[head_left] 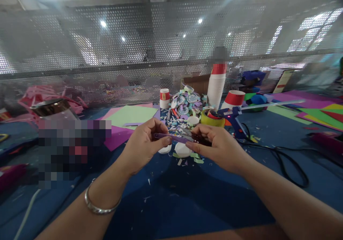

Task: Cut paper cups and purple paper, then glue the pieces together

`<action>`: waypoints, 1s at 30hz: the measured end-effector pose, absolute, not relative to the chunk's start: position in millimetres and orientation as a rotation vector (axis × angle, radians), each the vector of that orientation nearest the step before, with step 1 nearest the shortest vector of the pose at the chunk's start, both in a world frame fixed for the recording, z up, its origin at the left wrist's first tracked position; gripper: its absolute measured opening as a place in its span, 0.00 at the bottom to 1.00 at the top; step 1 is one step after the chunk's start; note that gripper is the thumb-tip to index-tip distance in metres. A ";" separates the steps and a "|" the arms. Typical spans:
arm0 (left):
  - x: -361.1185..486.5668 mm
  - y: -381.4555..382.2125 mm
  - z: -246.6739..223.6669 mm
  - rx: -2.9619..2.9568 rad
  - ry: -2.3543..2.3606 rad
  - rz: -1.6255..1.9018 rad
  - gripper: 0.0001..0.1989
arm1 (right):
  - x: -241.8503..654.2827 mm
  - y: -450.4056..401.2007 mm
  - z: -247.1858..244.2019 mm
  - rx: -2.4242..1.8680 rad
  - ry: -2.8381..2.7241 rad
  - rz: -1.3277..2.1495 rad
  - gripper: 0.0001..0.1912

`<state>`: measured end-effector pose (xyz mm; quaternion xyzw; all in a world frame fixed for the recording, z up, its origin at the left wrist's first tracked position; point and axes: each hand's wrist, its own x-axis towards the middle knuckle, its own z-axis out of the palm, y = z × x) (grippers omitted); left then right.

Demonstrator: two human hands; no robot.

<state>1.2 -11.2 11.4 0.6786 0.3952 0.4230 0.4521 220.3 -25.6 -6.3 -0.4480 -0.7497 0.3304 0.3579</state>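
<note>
My left hand (146,143) is closed, pinching a narrow purple paper strip (178,138) between thumb and fingers. The strip runs to the right, toward my right hand (214,145). That hand is closed round a small pair of scissors (189,132), whose grey blades point left, just above the strip. My right thumb lies close to the strip's right end; whether it touches the paper I cannot tell. Below the hands, two white round pieces (183,150) lie on the blue table (171,204) among green paper scraps.
Behind my hands is a heap of cut paper pieces (186,102). Paper cups (216,88) stand stacked beyond it. To the right are a yellow tape roll (213,118), a blue glue gun (235,120) and its black cord (284,154). Coloured sheets (131,115) lie left.
</note>
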 end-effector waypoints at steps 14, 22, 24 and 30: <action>1.6 -10.8 7.5 1.670 0.953 1.071 0.14 | 219.6 -24.9 -8.2 -1.093 -1.863 0.939 0.11; 4.0 -10.6 7.7 1.633 0.961 1.098 0.15 | 221.4 -23.8 -9.6 -1.091 -1.880 0.972 0.11; 4.6 -10.8 7.9 1.598 0.964 1.099 0.16 | 221.0 -24.2 -8.2 -1.096 -1.879 0.982 0.11; 3.1 -9.4 8.4 1.592 0.993 1.073 0.13 | 220.1 -27.3 -2.7 -1.098 -1.877 0.975 0.12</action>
